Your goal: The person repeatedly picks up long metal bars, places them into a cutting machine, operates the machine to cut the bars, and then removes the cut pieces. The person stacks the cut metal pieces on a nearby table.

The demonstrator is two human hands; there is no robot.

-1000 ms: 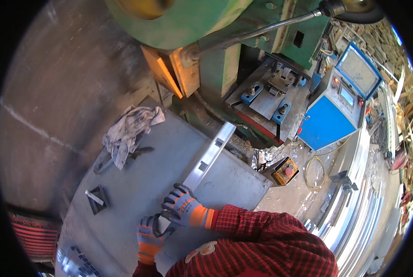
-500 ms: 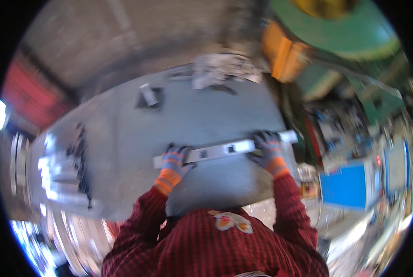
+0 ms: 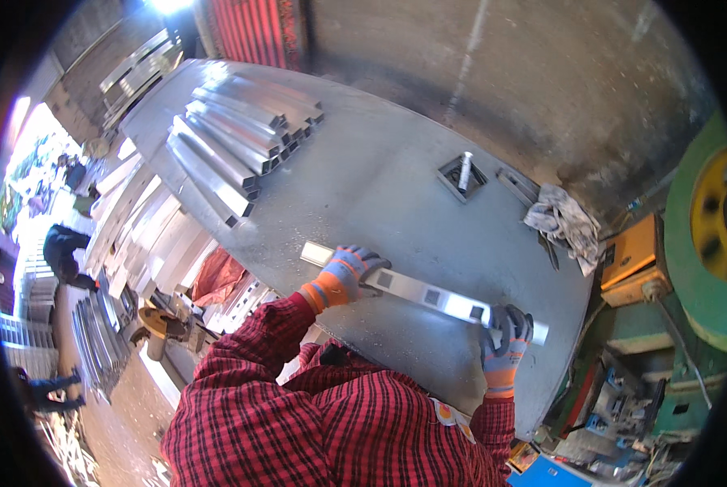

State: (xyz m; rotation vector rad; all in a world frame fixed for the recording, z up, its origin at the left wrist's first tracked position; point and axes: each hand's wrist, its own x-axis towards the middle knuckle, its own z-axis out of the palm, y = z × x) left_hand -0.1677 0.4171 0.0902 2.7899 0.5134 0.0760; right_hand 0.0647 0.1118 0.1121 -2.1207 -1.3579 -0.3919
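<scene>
A long shiny aluminium bar point(image 3: 425, 292) with square holes punched along it is held in both gloved hands just above a grey metal table point(image 3: 363, 187). My left hand point(image 3: 349, 272), in a grey and orange glove, grips the bar near its left end. My right hand point(image 3: 505, 333), gloved the same way, grips it near the right end. Red plaid sleeves come up from the lower edge.
A stack of several aluminium bars point(image 3: 233, 134) lies at the table's far left. A small square tray with a white tube point(image 3: 464, 172) and a crumpled rag point(image 3: 562, 219) sit at the back right. A green press machine point(image 3: 696, 243) stands to the right. People point(image 3: 63, 247) stand at far left.
The view has swung round to the left, so the bar stack has come to the upper left and the press to the right. Both hands still hold the bar.
</scene>
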